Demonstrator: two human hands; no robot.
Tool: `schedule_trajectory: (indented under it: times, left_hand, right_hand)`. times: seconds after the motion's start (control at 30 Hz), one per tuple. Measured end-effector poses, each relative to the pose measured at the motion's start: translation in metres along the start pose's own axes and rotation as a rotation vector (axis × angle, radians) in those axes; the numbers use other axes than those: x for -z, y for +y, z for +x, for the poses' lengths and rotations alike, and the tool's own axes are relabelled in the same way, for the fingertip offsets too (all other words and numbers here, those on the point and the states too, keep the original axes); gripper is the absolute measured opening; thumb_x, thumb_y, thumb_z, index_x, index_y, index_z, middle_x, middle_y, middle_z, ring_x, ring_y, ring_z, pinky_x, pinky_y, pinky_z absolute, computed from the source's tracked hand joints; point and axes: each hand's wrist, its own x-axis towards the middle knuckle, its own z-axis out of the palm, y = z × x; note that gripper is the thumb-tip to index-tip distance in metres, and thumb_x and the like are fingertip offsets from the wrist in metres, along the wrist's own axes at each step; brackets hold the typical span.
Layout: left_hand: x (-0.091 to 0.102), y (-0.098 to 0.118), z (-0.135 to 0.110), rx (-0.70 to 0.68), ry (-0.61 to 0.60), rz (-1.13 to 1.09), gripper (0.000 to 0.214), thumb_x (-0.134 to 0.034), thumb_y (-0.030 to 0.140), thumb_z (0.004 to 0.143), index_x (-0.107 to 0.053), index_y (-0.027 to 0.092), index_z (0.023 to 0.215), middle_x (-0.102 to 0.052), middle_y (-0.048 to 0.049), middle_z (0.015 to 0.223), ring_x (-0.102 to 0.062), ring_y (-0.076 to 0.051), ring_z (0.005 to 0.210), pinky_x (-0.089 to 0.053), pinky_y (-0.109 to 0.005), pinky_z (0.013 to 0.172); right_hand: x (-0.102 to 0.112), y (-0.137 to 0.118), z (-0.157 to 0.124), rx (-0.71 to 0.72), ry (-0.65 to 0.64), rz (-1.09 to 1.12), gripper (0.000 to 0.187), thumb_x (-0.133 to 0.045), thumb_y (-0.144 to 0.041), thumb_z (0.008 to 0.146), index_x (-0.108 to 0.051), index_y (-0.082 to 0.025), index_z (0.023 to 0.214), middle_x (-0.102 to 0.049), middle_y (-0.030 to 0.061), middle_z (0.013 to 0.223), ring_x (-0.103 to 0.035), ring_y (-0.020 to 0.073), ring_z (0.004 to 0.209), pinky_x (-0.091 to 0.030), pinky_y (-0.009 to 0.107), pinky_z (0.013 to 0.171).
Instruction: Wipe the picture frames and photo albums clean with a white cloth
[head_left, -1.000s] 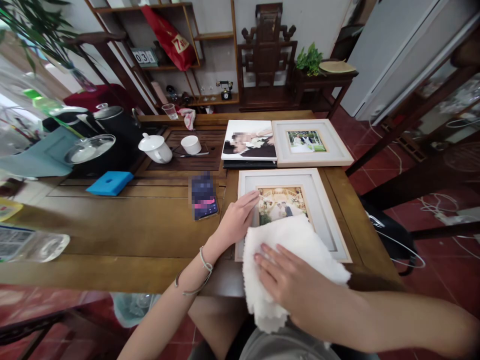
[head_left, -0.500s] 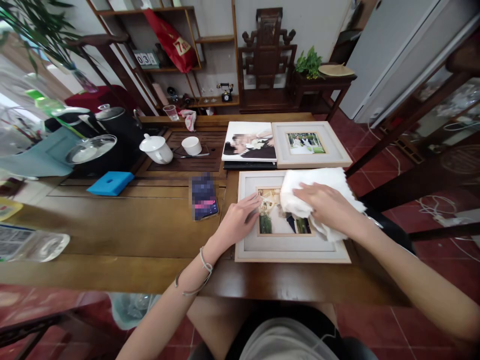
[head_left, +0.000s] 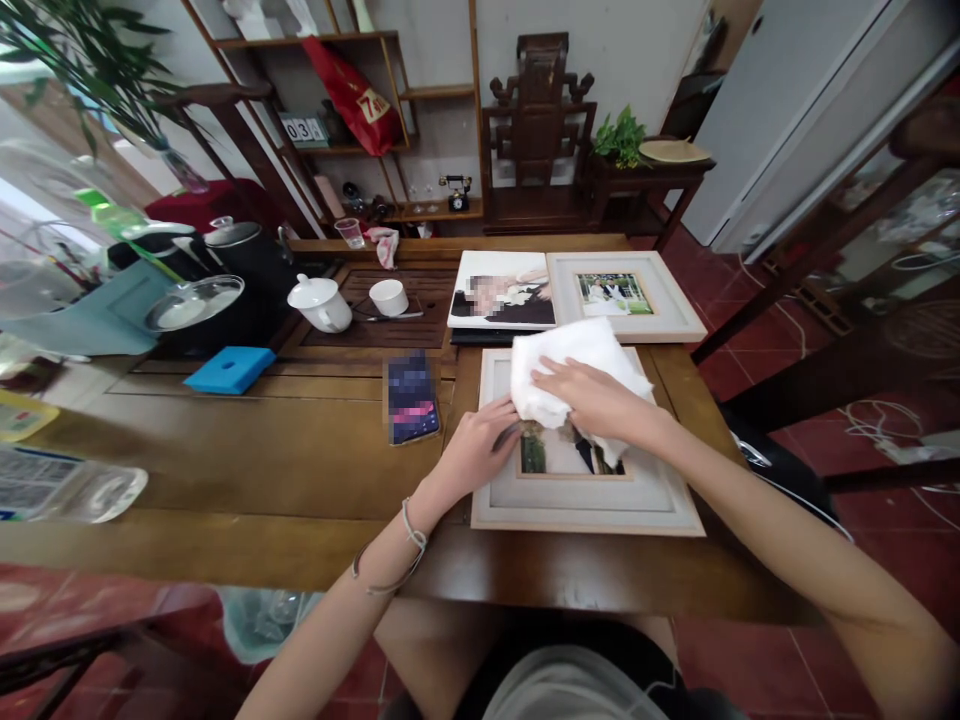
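Note:
A light wooden picture frame (head_left: 660, 505) with a pale mat lies flat near the table's front edge, a photo in its middle. My right hand (head_left: 596, 400) presses a crumpled white cloth (head_left: 566, 343) onto its upper part, fingers spread over the cloth. Much of the photo is covered by cloth and hand. On the frame's left side rests my left hand (head_left: 478, 445), its fingers stretched out beside the cloth. Behind lie a second framed photo (head_left: 679, 310) and a white-edged photo panel (head_left: 502, 262) on top of something dark.
A phone (head_left: 412, 400) lies left of the frame. Farther left are a blue box (head_left: 230, 370), a lidded white cup (head_left: 321, 303), a small white bowl (head_left: 388, 297) and a dark kettle (head_left: 240, 250). A clear plastic package (head_left: 112, 492) sits at the left edge.
My right hand has slid the cloth leftward across the frame, close to my left hand. My left hand stays on the frame's left side. The view has tilted slightly.

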Motion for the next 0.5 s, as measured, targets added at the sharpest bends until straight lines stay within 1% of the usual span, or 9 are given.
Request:
schedule_trajectory:
  times: [0.07, 0.13, 0.2, 0.23, 0.3, 0.33, 0.4, 0.47, 0.5]
  left_hand:
    - [-0.003, -0.003, 0.0, -0.014, 0.018, -0.019, 0.03, -0.048, 0.017, 0.096, -0.064, 0.023, 0.121, -0.063, -0.0077, 0.134, -0.051, -0.025, 0.133, -0.051, -0.045, 0.102]
    - [-0.005, -0.005, -0.001, -0.011, 0.024, -0.027, 0.032, -0.049, 0.017, 0.095, -0.063, 0.021, 0.123, -0.06, -0.0078, 0.137, -0.047, -0.025, 0.137, -0.05, -0.047, 0.105]
    - [-0.005, -0.005, -0.001, -0.008, 0.017, -0.031, 0.032, -0.048, 0.017, 0.096, -0.063, 0.021, 0.123, -0.06, -0.0076, 0.138, -0.045, -0.024, 0.138, -0.049, -0.047, 0.106]
    - [-0.005, -0.005, -0.001, -0.006, 0.014, -0.032, 0.032, -0.048, 0.016, 0.096, -0.063, 0.021, 0.123, -0.06, -0.0073, 0.138, -0.045, -0.024, 0.138, -0.049, -0.047, 0.106]
    - [-0.005, -0.005, -0.002, 0.004, 0.014, -0.032, 0.031, -0.049, 0.016, 0.096, -0.063, 0.021, 0.123, -0.06, -0.0071, 0.138, -0.045, -0.025, 0.138, -0.049, -0.047, 0.107]
    - [-0.005, -0.005, -0.002, 0.009, 0.014, -0.032, 0.031, -0.049, 0.016, 0.095, -0.063, 0.021, 0.123, -0.06, -0.0071, 0.138, -0.045, -0.025, 0.138, -0.049, -0.047, 0.107]
    - [-0.005, -0.005, -0.002, 0.01, 0.018, -0.033, 0.031, -0.05, 0.016, 0.095, -0.063, 0.021, 0.122, -0.059, -0.0071, 0.139, -0.045, -0.025, 0.138, -0.049, -0.048, 0.106]
    - [-0.005, -0.005, -0.002, -0.002, 0.021, -0.033, 0.031, -0.05, 0.016, 0.095, -0.063, 0.022, 0.123, -0.059, -0.0071, 0.139, -0.046, -0.025, 0.138, -0.049, -0.048, 0.106]
    - [-0.005, -0.005, -0.002, -0.008, 0.021, -0.032, 0.031, -0.049, 0.016, 0.095, -0.063, 0.022, 0.123, -0.059, -0.0071, 0.138, -0.046, -0.025, 0.138, -0.049, -0.048, 0.106]
  right_hand:
    - [0.004, 0.002, -0.026, -0.033, -0.032, 0.004, 0.072, -0.043, 0.007, 0.066, -0.055, -0.012, 0.135, -0.051, 0.0133, 0.145, -0.038, 0.0262, 0.14, -0.037, 0.046, 0.112]
    - [0.009, -0.001, -0.056, -0.046, -0.073, 0.031, 0.072, -0.043, 0.006, 0.065, -0.06, -0.015, 0.132, -0.054, 0.0123, 0.142, -0.05, 0.0274, 0.132, -0.043, 0.045, 0.108]
    - [0.015, -0.009, -0.086, -0.007, -0.139, 0.097, 0.073, -0.043, 0.005, 0.063, -0.063, -0.018, 0.129, -0.058, 0.0095, 0.139, -0.058, 0.0263, 0.123, -0.047, 0.04, 0.104]
    - [0.017, -0.015, -0.1, 0.037, -0.174, 0.137, 0.075, -0.043, 0.006, 0.062, -0.063, -0.02, 0.129, -0.059, 0.007, 0.138, -0.059, 0.0251, 0.122, -0.048, 0.037, 0.103]
    - [0.019, -0.026, -0.122, 0.114, -0.213, 0.2, 0.08, -0.043, 0.007, 0.06, -0.061, -0.025, 0.131, -0.058, 0.0021, 0.139, -0.057, 0.0238, 0.125, -0.049, 0.034, 0.102]
    - [0.02, -0.03, -0.128, 0.126, -0.209, 0.218, 0.083, -0.043, 0.007, 0.059, -0.06, -0.026, 0.133, -0.057, 0.0006, 0.14, -0.056, 0.0237, 0.127, -0.048, 0.034, 0.103]
    - [0.018, -0.034, -0.128, 0.093, -0.188, 0.226, 0.085, -0.043, 0.008, 0.059, -0.057, -0.026, 0.136, -0.054, 0.0009, 0.143, -0.053, 0.0239, 0.129, -0.047, 0.036, 0.105]
    - [0.013, -0.031, -0.115, 0.03, -0.173, 0.2, 0.085, -0.042, 0.008, 0.059, -0.055, -0.021, 0.138, -0.052, 0.0045, 0.144, -0.051, 0.0241, 0.131, -0.044, 0.039, 0.108]
    - [0.01, -0.026, -0.105, -0.001, -0.158, 0.171, 0.084, -0.041, 0.008, 0.059, -0.054, -0.019, 0.138, -0.051, 0.0067, 0.145, -0.048, 0.0247, 0.134, -0.04, 0.044, 0.111]
